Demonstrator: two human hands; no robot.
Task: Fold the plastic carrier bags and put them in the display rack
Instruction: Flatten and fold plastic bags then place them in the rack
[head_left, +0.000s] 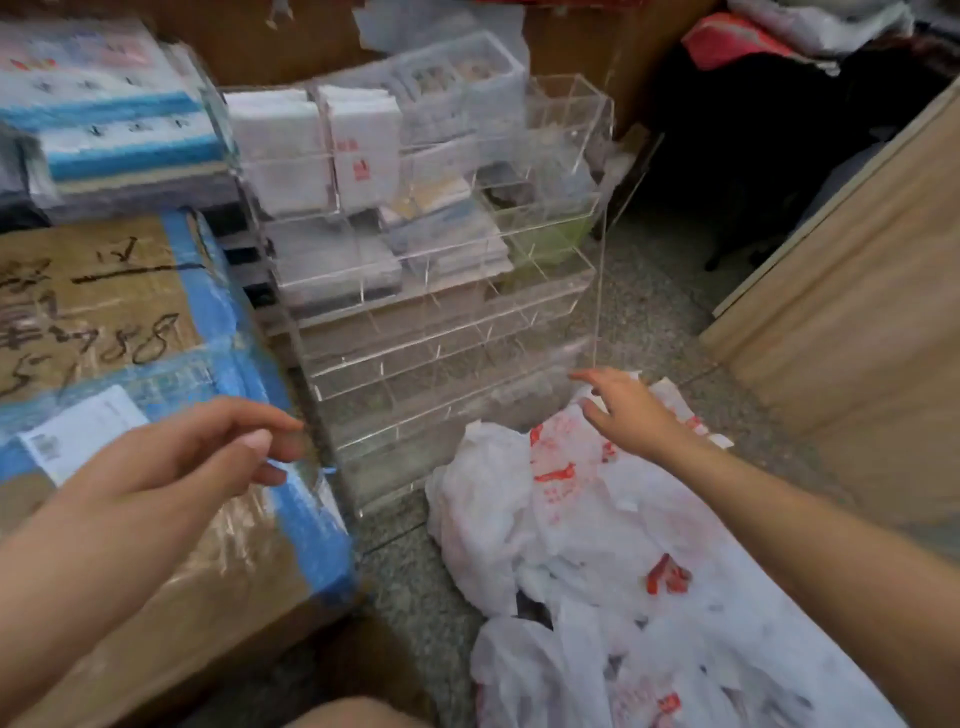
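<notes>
The bags (597, 561) lie heaped on the floor at lower right: thin, limp, slippery film, so pinch a handle or edge. Your left hand (208, 452) hangs loosely curled, holding nothing; your right hand (631, 410) reaches spread over the heap. Beyond, the rack (441, 332) stands mid-frame.

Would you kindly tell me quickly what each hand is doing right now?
Left hand: fingers loosely curled, holding nothing, so open.
Right hand: open, fingers extended over the pile of carrier bags.
</notes>
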